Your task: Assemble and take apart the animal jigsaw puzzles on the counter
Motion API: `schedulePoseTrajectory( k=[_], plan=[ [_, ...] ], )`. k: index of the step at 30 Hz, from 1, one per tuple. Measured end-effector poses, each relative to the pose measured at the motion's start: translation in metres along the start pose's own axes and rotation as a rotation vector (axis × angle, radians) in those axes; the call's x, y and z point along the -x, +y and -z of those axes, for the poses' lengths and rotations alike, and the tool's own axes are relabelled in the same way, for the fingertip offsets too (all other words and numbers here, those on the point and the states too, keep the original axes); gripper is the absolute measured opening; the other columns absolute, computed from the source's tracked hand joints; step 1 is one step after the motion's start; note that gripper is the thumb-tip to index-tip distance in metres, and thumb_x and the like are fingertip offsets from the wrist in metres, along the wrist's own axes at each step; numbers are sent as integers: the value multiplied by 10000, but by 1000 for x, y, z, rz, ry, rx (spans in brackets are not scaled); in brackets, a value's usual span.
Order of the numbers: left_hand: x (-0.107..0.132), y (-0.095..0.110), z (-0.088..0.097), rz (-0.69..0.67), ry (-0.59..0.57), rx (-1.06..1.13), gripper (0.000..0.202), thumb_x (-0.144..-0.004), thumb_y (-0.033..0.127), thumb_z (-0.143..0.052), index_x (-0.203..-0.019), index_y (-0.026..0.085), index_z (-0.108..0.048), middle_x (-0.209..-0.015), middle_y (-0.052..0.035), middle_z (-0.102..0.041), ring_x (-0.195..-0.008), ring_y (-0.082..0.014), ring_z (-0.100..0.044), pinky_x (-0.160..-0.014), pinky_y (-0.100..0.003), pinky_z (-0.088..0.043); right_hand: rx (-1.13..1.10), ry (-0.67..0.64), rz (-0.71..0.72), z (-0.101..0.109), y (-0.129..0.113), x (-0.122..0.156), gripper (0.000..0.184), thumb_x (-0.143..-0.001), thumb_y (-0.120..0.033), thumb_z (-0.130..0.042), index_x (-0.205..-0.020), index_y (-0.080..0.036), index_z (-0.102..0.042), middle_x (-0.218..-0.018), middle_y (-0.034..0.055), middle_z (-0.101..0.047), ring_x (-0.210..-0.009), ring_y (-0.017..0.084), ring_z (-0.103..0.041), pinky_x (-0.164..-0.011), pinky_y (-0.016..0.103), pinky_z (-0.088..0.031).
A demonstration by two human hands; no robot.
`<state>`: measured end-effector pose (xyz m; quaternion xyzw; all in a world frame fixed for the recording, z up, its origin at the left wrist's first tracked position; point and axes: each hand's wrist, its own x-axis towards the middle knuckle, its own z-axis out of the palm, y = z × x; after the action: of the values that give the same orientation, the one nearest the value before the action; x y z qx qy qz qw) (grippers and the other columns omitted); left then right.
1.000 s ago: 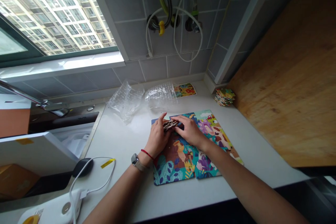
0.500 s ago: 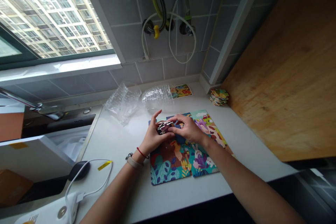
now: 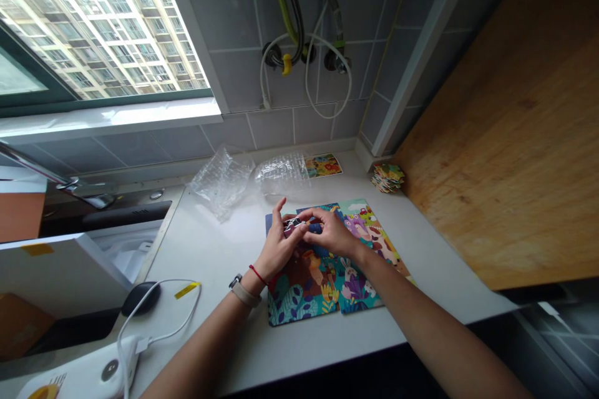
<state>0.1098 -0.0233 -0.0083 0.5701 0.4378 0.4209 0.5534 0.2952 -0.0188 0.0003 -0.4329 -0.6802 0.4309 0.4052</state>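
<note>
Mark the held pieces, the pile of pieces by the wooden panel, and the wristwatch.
Held pieces (image 3: 292, 224), head view: on their dark, white-edged part.
Pile of pieces (image 3: 388, 178), head view: on the middle of the pile.
Wristwatch (image 3: 244, 292), head view: on its pale band.

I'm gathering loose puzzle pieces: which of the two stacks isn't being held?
The puzzle-piece stack by the wooden panel, resting on the counter; the other stack is held in the left hand.

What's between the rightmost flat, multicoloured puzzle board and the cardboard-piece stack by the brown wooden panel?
Only bare white countertop; head view shows board and stack apart.
</note>
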Motion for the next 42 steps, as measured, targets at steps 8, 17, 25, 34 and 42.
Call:
schedulePoseTrajectory(
  k=[8,17,25,34,42],
  plan=[
    [2,-2,0,-106,45,1,676,-1059,668,-343,-1550,204,-320,-1270,-136,-704,-1102,-265,-707,-956,-444,-564,219,44,101,-8,-3,4,278,-800,-201,-828,-1059,-224,-733,-1032,43,-725,-1011,232,-685,-933,374,-517],
    [-3,-5,3,-161,66,33,510,-1044,577,-498,-1411,225,-472,-1279,-111,-704,-1150,-249,-685,-991,-419,-547,314,-38,52,-5,1,1,267,-835,-165,-813,-1085,-231,-743,-1031,52,-727,-1027,245,-675,-937,389,-526],
    [-6,-12,-4,-127,-19,177,573,-964,492,-680,-1422,247,-436,-1308,-112,-666,-1211,-247,-670,-1031,-419,-546,429,-55,86,-6,-3,4,284,-888,-205,-766,-1168,-239,-732,-1146,65,-630,-1011,227,-652,-939,396,-549],
    [-5,-12,0,-57,-27,223,537,-1044,596,-477,-1419,211,-472,-1347,-123,-674,-1255,-260,-654,-1119,-456,-497,273,-34,60,-10,3,2,417,-857,-146,-770,-1264,-219,-714,-1154,78,-633,-973,205,-677,-927,376,-578],
    [-7,-14,5,-69,-54,189,556,-989,534,-596,-1442,242,-458,-1528,-144,-569,-1452,-293,-511,-1202,-489,-420,304,-42,73,-4,9,-2,335,-835,-179,-809,-1164,-211,-758,-1131,90,-735,-1038,244,-702,-964,402,-559]
  ],
)
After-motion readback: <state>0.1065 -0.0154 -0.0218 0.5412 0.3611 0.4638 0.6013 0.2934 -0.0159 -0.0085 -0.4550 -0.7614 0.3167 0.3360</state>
